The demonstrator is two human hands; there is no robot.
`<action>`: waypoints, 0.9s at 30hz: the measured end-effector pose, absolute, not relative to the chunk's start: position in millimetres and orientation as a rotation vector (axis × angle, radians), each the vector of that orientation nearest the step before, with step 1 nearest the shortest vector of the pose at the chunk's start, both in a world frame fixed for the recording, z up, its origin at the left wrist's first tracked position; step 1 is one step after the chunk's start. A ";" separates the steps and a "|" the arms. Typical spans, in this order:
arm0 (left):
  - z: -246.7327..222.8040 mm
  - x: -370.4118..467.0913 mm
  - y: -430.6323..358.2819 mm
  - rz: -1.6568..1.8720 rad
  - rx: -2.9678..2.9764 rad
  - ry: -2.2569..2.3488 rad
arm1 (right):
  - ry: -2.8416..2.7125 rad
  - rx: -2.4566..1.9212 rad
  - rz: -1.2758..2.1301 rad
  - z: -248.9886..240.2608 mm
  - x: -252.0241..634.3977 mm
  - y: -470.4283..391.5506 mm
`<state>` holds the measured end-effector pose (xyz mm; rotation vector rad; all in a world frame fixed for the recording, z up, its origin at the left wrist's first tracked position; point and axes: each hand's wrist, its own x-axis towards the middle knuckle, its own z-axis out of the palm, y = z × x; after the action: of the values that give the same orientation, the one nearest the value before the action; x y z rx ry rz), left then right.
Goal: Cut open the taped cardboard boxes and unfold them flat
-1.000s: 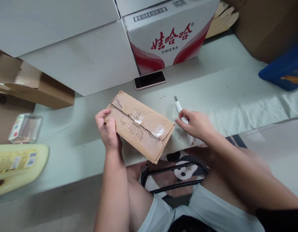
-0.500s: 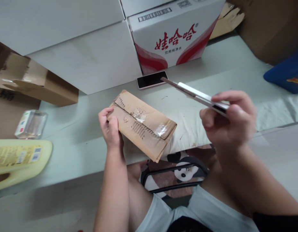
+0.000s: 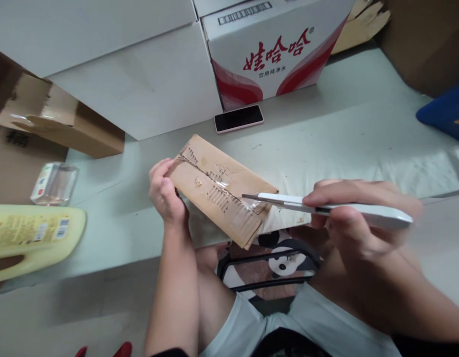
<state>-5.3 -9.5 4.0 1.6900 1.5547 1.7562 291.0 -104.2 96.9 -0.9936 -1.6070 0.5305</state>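
Note:
My left hand (image 3: 167, 191) grips the left end of a flat brown cardboard box (image 3: 218, 188), tilted at the table's front edge. A torn seam runs along its upper face, with clear tape across it in places. In my right hand (image 3: 363, 213) is a white utility knife (image 3: 307, 201), its blade out and pointing left. The blade tip lies over the taped right part of the box; whether it touches the cardboard I cannot tell.
A phone (image 3: 239, 119) lies before a white and red carton (image 3: 266, 64). On the left are a brown carton (image 3: 95, 131), a clear plastic container (image 3: 60, 183) and a yellow jug (image 3: 69, 238). A blue object (image 3: 447, 116) stands at right. A black-framed panda-print seat (image 3: 285, 265) is below.
My right hand has brought the knife down and left, from above the table to over the box. My left hand still holds the box, which has barely shifted.

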 end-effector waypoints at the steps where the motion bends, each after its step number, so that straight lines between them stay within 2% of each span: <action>1: 4.0 -5.7 -8.9 1.801 1.672 1.521 | -1.634 -0.988 0.529 97.2 290.4 -102.8; 7: 10.9 -2.5 -8.1 1.928 1.350 1.394 | -1.773 -0.986 0.634 96.5 285.3 -96.4; 12: 17.8 8.4 -12.5 1.866 1.205 1.366 | -1.704 -0.980 0.718 93.3 284.6 -100.9; 27: 19.5 14.4 -10.7 1.825 1.191 1.442 | -1.891 -0.977 0.494 102.4 277.4 -103.0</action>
<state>14.4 -10.7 19.5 1.1910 1.4418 1.8252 277.4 -103.0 102.4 -0.9771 -1.8908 0.4942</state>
